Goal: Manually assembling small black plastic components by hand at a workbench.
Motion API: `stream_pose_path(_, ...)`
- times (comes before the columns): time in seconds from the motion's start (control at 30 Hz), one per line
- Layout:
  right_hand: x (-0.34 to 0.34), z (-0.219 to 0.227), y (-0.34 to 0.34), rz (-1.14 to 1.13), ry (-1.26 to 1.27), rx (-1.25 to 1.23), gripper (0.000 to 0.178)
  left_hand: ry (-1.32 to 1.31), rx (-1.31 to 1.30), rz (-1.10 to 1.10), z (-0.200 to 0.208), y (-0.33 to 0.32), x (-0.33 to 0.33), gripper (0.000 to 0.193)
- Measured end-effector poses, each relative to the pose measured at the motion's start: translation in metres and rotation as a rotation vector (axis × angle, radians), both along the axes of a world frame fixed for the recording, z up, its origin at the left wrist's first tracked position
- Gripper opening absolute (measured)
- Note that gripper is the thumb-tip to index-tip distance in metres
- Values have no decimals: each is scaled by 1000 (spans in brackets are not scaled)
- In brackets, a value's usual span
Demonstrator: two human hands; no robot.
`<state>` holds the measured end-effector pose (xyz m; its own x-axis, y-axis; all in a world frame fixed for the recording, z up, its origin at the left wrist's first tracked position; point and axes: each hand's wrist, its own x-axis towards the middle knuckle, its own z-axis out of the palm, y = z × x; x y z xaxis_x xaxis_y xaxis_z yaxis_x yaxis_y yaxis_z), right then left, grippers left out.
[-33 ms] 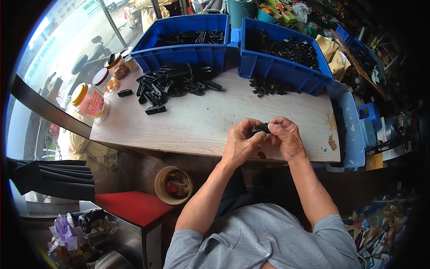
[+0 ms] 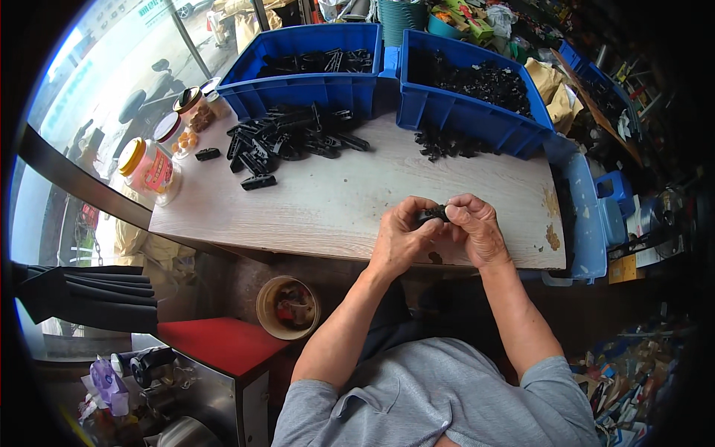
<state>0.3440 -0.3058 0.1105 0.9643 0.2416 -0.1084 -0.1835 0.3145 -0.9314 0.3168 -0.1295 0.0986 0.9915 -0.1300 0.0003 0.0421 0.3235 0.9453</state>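
Note:
Close together above the table's near edge, my two hands meet around a small black plastic part [image 2: 432, 214]. My left hand [image 2: 402, 232] pinches it between thumb and fingers. The fingertips of my right hand [image 2: 477, 226] are closed at its right end; whether they grip a second small piece is hidden. Further back on the left lies a heap of long black plastic parts [image 2: 287, 138], with a few strays beside it. A smaller pile of little black pieces [image 2: 447, 144] sits on the right, in front of a bin.
Two blue bins [image 2: 305, 94] [image 2: 469, 123] with black parts stand along the back of the wooden table [image 2: 320, 208]. Lidded jars [image 2: 153, 175] line its left edge. A light blue tub [image 2: 588, 216] is at the right end; a bucket [image 2: 268, 328] stands on the floor.

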Motion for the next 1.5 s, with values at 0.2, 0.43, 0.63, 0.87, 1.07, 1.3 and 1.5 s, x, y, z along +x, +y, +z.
stream_pose_path(0.2,3,0,0,59,-8,-48,16,5,-2,6,0,1,0,21)
stream_pose_path(0.43,5,-2,2,94,33,11,14,77,-18,91,4,-4,6,25)
stream_pose_path(0.63,1,18,13,11,6,-257,24,136,-98,159,4,-4,5,18)
stream_pose_path(0.87,-1,9,14,83,-56,-361,36,130,-183,181,5,-6,0,13)
stream_pose_path(1.07,-5,8,13,30,-99,-341,37,88,-177,126,-1,-4,-2,12)
stream_pose_path(1.3,-5,0,-7,51,-61,-161,40,-248,516,481,1,35,-22,24)
stream_pose_path(1.5,16,14,-73,-453,92,-119,34,-496,1519,1104,-9,199,-3,32)
